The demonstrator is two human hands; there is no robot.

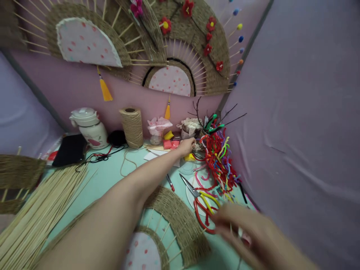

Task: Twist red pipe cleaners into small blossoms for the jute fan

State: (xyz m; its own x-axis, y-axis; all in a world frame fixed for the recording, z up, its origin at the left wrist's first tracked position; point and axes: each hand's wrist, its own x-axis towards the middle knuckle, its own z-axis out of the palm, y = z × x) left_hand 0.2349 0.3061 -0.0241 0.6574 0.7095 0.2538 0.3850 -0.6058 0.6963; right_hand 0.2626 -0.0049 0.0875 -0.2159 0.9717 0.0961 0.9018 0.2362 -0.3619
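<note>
My left hand [186,146] reaches to the back of the table, fingers closed at a small tangle of thin wire [198,147] beside the pipe cleaners. What it grips there is too small to make out. In the lower right, my right hand [247,232] is blurred, its fingers curled around something thin with a bit of white and red. Close to its fingertips lie scissors [204,198] with red and yellow handles, blades pointing away. A woven twine fan [180,221] with thin sticks and a dotted cloth centre [143,253] lies below my left forearm.
A heap of coloured pipe cleaners [221,159] sits at the back right, by dark twigs and green-handled pliers [211,123]. A twine spool [131,128], a white jug [91,129] and a pen [170,182] are also there. Thin sticks [42,210] lie left; finished fans [194,41] hang behind.
</note>
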